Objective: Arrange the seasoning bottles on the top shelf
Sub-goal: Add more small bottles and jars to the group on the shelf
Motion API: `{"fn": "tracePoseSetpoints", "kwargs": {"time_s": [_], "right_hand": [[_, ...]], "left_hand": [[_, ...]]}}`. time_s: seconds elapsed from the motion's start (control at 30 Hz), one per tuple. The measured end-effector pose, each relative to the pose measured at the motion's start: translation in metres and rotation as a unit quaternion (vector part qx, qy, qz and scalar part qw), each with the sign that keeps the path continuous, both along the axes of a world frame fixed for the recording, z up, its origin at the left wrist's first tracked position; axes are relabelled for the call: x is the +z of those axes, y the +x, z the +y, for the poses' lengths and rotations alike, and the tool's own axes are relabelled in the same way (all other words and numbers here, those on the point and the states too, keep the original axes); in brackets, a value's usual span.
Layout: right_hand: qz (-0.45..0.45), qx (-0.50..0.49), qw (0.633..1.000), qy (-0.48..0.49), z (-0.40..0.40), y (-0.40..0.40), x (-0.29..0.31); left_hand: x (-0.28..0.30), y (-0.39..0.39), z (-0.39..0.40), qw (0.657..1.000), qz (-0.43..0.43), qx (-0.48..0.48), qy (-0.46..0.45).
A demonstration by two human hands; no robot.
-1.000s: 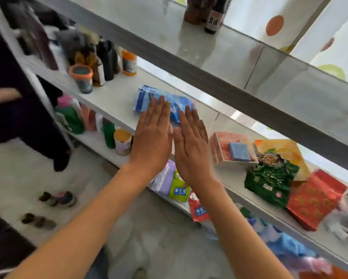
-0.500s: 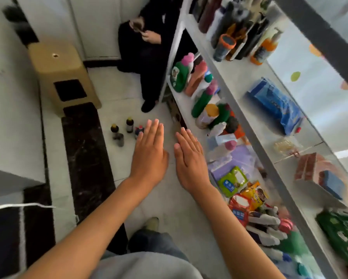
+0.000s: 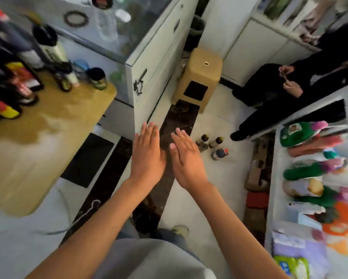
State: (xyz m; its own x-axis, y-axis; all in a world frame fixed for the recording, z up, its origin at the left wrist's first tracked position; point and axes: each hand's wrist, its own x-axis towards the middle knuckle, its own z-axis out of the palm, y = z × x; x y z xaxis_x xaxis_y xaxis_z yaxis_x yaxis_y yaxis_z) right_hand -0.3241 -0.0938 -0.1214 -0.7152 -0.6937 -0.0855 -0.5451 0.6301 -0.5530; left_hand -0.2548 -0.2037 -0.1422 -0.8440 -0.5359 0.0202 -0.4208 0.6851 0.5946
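Observation:
Several small seasoning bottles [image 3: 211, 144] with dark caps stand on the pale floor tiles, just right of my hands. My left hand [image 3: 147, 156] and my right hand [image 3: 186, 158] are held out flat side by side above the floor, fingers straight, holding nothing. The right hand's fingertips are a short way left of the bottles and well above them. The top shelf is out of the frame; only lower shelves [image 3: 273, 178] of the rack show at the right.
A wooden table [image 3: 48, 121] with bottles and jars stands at the left beside a white cabinet [image 3: 155, 63]. A tan plastic stool [image 3: 199, 77] sits ahead on the floor. A person in black [image 3: 285, 85] crouches by the rack. Boxes lie under the rack.
My view has swung left and down, from the shelves to the floor. Both hands stay flat, side by side and empty. The floor bottles now lie just right of my hands.

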Motion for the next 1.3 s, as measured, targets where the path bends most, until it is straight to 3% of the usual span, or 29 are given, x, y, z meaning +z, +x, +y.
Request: {"fn": "tracePoseSetpoints", "kwargs": {"time_s": [0.37, 0.6, 1.03, 1.17, 1.3], "right_hand": [[-0.045, 0.128, 0.99, -0.032, -0.18, 0.031, -0.011], [-0.096, 0.157, 0.983, -0.028, -0.258, -0.004, -0.034], [-0.122, 0.101, 0.977, 0.14, -0.405, -0.115, -0.123], [-0.068, 0.127, 0.971, 0.19, -0.427, -0.128, -0.133], [-0.029, 0.166, 0.962, 0.216, -0.431, -0.132, -0.135]], "left_hand": [[-0.007, 0.065, -0.151, 0.985, 0.01, 0.169, 0.032], [-0.018, 0.048, -0.211, 0.968, 0.021, 0.242, 0.057], [-0.067, -0.048, -0.373, 0.849, 0.073, 0.486, 0.194], [-0.092, -0.06, -0.401, 0.866, 0.062, 0.466, 0.172], [-0.112, -0.069, -0.414, 0.875, 0.039, 0.433, 0.211]]}}
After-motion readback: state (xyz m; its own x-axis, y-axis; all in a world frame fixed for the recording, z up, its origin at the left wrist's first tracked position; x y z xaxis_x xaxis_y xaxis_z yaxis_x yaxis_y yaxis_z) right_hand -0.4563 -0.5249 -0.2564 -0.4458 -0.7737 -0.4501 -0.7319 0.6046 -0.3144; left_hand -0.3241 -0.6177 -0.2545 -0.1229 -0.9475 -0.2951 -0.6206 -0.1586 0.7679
